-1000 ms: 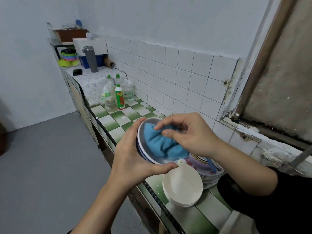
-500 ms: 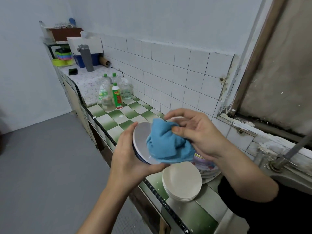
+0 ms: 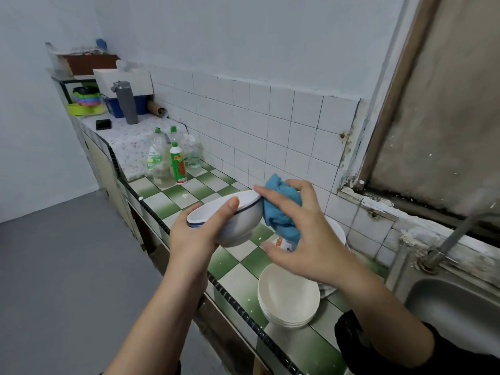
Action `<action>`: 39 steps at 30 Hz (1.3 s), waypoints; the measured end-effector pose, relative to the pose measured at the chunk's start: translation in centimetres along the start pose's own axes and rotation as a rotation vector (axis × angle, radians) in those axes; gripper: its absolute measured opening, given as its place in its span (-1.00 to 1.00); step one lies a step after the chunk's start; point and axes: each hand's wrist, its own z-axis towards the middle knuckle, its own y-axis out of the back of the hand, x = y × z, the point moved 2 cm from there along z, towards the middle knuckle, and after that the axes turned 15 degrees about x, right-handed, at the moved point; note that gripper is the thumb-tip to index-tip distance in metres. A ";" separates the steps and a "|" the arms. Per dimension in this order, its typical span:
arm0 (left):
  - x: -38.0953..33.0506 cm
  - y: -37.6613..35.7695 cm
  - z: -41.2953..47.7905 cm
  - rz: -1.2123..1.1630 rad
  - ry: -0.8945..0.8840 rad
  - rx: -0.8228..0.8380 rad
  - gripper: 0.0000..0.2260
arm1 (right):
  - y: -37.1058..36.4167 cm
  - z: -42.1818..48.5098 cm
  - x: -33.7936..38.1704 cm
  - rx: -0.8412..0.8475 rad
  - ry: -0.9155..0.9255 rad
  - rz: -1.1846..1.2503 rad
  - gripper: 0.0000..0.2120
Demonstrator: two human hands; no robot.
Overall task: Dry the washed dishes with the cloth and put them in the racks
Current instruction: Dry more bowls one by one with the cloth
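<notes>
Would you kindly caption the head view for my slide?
Left hand holds a white bowl; right hand presses blue cloth against its side.

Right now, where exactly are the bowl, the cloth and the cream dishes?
bowl (image 3: 242, 224): head view, on its white outer wall below the blue rim line.
cloth (image 3: 277, 220): head view, on the blue fold beside the bowl.
cream dishes (image 3: 288, 292): head view, on the inside of the top dish of the stack.

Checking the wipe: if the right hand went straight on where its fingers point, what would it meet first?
The right hand with the blue cloth would likely meet the bowl held by the left hand.
</notes>
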 end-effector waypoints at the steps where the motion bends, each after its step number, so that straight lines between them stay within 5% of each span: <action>1: -0.1 0.0 0.0 -0.007 0.007 0.026 -0.49 | -0.4 -0.1 0.1 0.024 -0.015 -0.143 -0.22; 3: -0.2 0.0 -0.1 -0.028 0.037 0.080 -0.46 | -1.3 -0.1 0.3 -0.042 -0.035 -0.355 -0.09; 7: 0.0 0.2 0.2 -0.081 0.109 0.160 -0.25 | -1.8 0.4 0.6 -0.364 0.011 -0.487 -0.32; 10: -0.1 0.6 0.6 -0.032 0.068 0.206 -0.15 | -1.8 0.3 0.5 -0.428 0.009 -0.480 -0.36; 21: -0.9 -2.3 1.7 0.488 -0.506 0.683 0.15 | 1.4 -2.1 0.0 -0.508 -0.234 0.590 -0.25; 25: -1.0 -5.0 1.1 0.451 -0.656 0.669 0.03 | 2.8 -5.3 1.7 -0.525 -0.280 0.182 -0.13; 31: -1.4 -10.3 -2.2 0.365 -0.632 0.794 0.00 | 5.2 -12.1 4.1 -0.528 -0.334 -0.459 0.26; 39: 0.2 -19.5 -11.3 0.179 -0.542 1.042 -0.03 | 8.6 -23.6 8.2 -0.693 -0.490 -0.979 -0.02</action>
